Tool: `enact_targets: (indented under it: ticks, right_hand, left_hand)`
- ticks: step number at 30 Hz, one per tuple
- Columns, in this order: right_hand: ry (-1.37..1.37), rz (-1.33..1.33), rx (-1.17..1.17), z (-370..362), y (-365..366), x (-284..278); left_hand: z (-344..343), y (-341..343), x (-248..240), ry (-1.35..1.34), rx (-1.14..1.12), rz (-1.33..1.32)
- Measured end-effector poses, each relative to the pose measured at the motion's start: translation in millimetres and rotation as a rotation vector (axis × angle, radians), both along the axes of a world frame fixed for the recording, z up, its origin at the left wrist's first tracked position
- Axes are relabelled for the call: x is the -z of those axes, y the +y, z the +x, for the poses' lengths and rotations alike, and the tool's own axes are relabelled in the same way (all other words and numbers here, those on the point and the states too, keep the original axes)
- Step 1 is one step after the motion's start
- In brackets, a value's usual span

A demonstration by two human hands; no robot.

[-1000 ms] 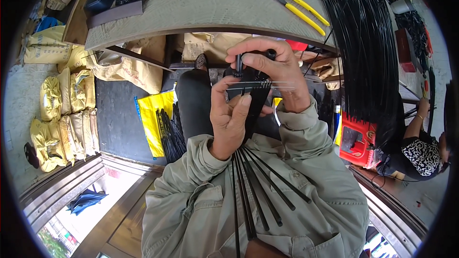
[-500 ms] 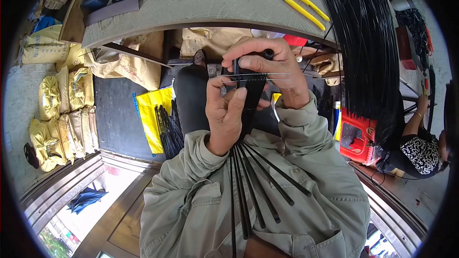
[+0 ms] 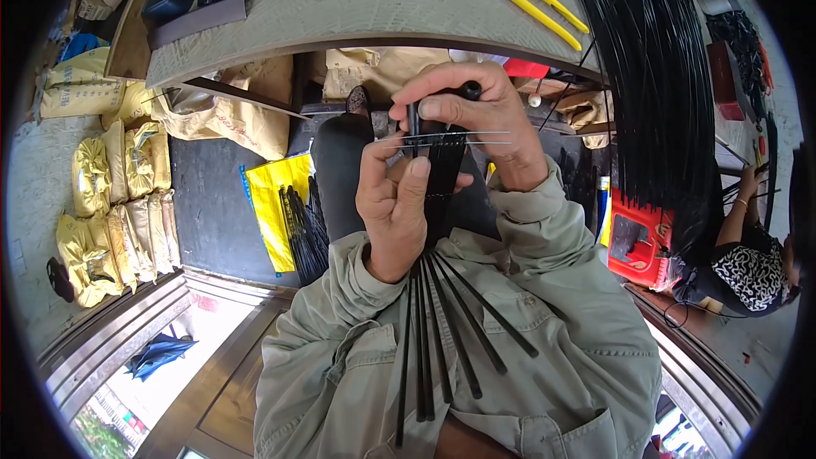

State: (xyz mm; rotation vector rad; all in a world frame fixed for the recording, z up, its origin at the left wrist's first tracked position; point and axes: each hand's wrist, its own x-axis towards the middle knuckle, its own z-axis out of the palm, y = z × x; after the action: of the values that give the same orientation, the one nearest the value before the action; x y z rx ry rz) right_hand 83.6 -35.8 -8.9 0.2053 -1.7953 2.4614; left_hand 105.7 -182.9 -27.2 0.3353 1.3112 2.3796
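Far left: tan paper sack (image 3: 78,92), dark print.
Slim black rods (image 3: 444,172): straight, central, near ends fanned.
Left hand (image 3: 395,204): fingers wrapped round rods.
Right hand (image 3: 497,115): fingertips pinching short black cylinder (image 3: 414,117).

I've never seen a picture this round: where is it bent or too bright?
Head view: the near edge of the table bows into an arch, and the corners go black; head view, lower left: glare whitens the surroundings of the blue umbrella; head view, middle: the left hand and right hand look clear.
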Motion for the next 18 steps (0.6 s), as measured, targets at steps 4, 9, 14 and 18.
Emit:
enact_targets:
  ticks: [4,9,14,18]
  right_hand:
    - [0.019,-0.151,0.304,4.8,-16.8,2.7]
    - [-0.066,-0.533,0.403,41.2,-20.1,38.7]
    - [-0.136,-0.237,0.533,44.8,-47.9,18.2]
    - [-0.166,-0.325,0.581,42.2,-51.4,18.5]
  left_hand:
    - [-3.9,-2.5,-2.0,-0.044,-0.054,0.012]
    - [-7.0,-1.2,0.9,0.038,-0.117,0.061]
    - [-4.9,-5.9,14.2,0.062,-0.203,-0.064]
    - [-2.7,-3.4,9.7,0.155,-0.25,-0.098]
